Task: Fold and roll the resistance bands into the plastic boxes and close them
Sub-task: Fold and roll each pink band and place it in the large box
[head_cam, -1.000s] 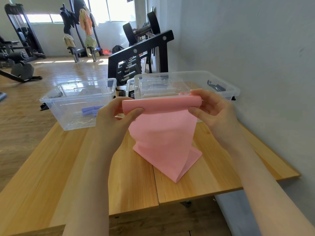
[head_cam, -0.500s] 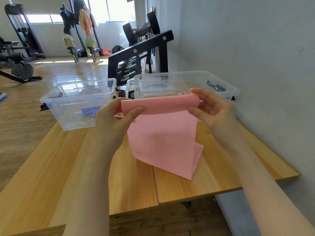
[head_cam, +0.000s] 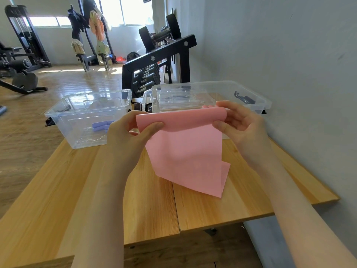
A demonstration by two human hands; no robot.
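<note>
A pink resistance band (head_cam: 185,151) hangs above the wooden table (head_cam: 135,200), its top edge curled into a loose roll. My left hand (head_cam: 133,136) pinches the roll's left end between thumb and fingers. My right hand (head_cam: 239,122) pinches the right end. The band's lower end trails down and lies folded on the table. Behind it stand two clear plastic boxes: the left box (head_cam: 58,117) is open and holds a rolled purple band (head_cam: 101,125); the right box (head_cam: 257,101) has a clear lid lying in it.
A grey wall runs close along the table's right side. A black dumbbell rack (head_cam: 154,64) stands behind the boxes. Gym machines sit on the wooden floor at the far left.
More of the band has been wound onto the roll, and the hanging part has shortened. Its folded lower end has lifted and slid toward the roll. Both hands kept their places.
</note>
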